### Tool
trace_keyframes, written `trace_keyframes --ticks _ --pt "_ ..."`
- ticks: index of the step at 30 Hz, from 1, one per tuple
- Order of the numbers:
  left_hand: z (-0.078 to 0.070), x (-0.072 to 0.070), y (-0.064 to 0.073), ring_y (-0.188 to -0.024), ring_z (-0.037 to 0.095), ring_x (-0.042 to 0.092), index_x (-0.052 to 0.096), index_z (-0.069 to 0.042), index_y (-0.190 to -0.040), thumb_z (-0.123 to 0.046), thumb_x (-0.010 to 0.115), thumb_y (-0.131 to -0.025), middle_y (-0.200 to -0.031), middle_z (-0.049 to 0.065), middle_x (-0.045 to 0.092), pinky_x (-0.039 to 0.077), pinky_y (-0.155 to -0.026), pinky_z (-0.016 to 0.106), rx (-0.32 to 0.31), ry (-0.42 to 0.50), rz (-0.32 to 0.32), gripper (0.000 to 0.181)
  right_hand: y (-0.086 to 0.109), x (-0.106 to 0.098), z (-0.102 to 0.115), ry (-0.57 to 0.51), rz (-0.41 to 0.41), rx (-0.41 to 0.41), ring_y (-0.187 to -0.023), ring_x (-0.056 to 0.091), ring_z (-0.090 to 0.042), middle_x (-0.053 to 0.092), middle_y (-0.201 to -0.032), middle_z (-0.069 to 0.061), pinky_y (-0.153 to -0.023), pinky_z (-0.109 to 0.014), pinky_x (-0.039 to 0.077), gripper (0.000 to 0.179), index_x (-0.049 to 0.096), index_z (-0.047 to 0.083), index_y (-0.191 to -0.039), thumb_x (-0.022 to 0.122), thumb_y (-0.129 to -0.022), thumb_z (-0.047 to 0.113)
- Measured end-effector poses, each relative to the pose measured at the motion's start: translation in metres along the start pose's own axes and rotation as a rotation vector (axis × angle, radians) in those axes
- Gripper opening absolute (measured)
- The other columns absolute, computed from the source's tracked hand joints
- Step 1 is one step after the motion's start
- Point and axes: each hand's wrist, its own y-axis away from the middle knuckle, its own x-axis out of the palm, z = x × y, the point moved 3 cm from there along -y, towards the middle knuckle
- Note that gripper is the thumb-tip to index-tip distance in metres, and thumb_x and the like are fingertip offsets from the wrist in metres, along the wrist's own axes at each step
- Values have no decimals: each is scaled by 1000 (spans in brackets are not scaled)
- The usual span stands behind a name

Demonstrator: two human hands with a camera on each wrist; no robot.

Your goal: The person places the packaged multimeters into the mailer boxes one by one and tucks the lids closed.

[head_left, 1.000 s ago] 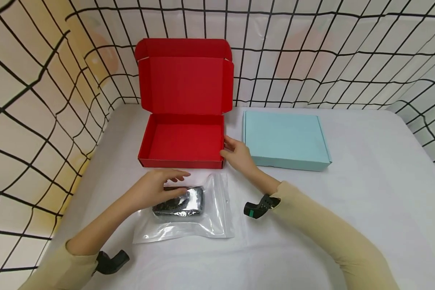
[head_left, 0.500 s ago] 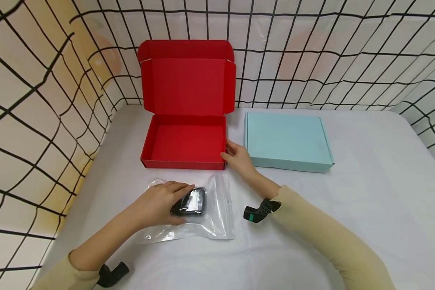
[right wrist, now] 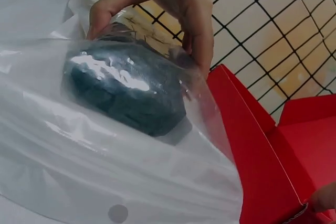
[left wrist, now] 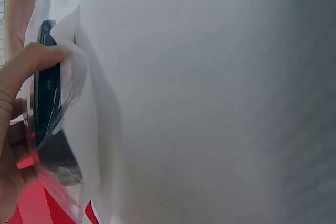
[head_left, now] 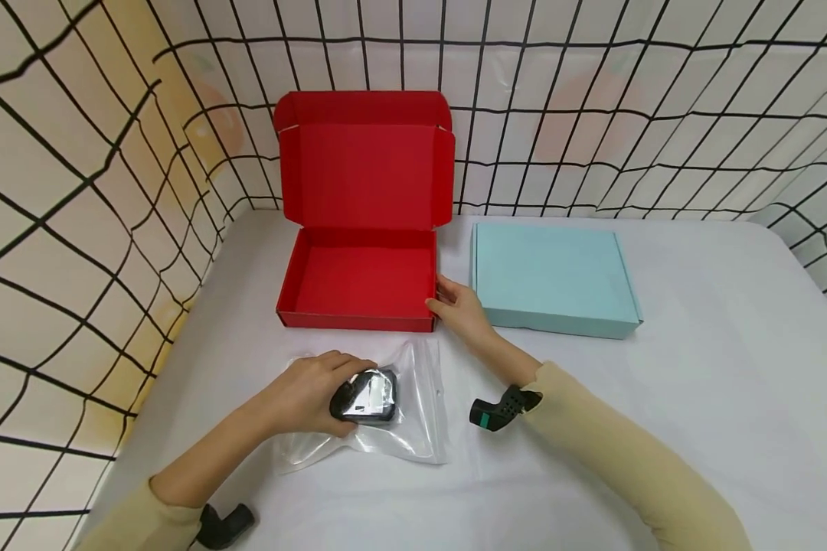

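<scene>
A clear zip bag (head_left: 419, 417) lies on the white table and holds a dark, rounded-block item (head_left: 374, 396) with a shiny surface; its kind cannot be told. My left hand (head_left: 310, 394) grips this item through the bag, thumb on the near side and fingers on the far side. In the left wrist view the thumb presses the plastic against the dark item (left wrist: 48, 98). Behind the bag stands a red cardboard box (head_left: 365, 279), lid raised, nothing inside it. My right hand (head_left: 463, 312) pinches the box's right wall near the front corner.
A closed light-blue box (head_left: 551, 268) lies to the right of the red one, near my right hand. Black wire mesh (head_left: 524, 115) rises behind the table and along both sides. The white tabletop (head_left: 537, 490) extends toward me.
My left hand has come down from above the bag and taken hold of the dark item through the plastic. My right hand keeps its place on the red box. The head view has shifted slightly.
</scene>
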Motion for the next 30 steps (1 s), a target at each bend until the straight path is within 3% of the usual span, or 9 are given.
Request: trace_keyframes --ticks 4,7,12,16,20,24,30 --pt "-1 -5 2 -102 13 55 53 -23 -122 -46 77 -58 -110 -5 60 49 -72 37 15 -33 -20 72 2 1 -4 12 9 -2 -128 39 -26 34 -144 -15 -98 -35 40 56 27 -1 -141 51 -91 5" --pt "0 -17 3 -100 11 55 53 -23 -121 -45 77 -57 -110 -6 60 50 -72 34 20 -32 -33 72 3 2 -6 12 7 3 -127 41 -26 35 -143 -15 -98 -34 40 56 28 1 -141 51 -91 6" --pt "4 -50 -3 -98 11 54 52 -22 -124 -43 79 -57 -112 -6 59 51 -74 33 20 -14 -53 75 2 4 -6 -38 10 0 -128 40 -26 35 -143 -15 -98 -34 39 55 26 0 -141 50 -91 4" --pt "9 -80 -16 -98 12 54 53 -21 -123 -41 78 -58 -112 -6 59 50 -74 33 38 -32 -106 73 1 1 -1 -37 2 -56 -128 39 -27 36 -142 -18 -101 -35 36 53 27 -4 -140 46 -91 0" --pt "16 -101 -32 -99 15 54 51 -19 -124 -39 77 -59 -113 -3 58 50 -74 35 39 -42 -126 72 2 -1 1 -18 -5 -80 -128 38 -29 37 -140 -20 -103 -35 34 53 28 -6 -138 45 -88 -3" --pt "26 -109 -47 -97 17 53 50 -20 -125 -37 78 -60 -111 -1 58 51 -73 34 -5 -14 -93 73 3 -1 1 -21 13 -77 -128 38 -31 36 -141 -20 -102 -37 36 54 27 -6 -139 47 -89 0" --pt "50 -106 -70 -99 22 51 48 -23 -127 -32 79 -61 -111 2 57 51 -74 39 -105 25 -15 74 1 1 1 -12 25 -76 -128 38 -30 35 -142 -19 -100 -38 37 55 26 -5 -140 49 -90 3"
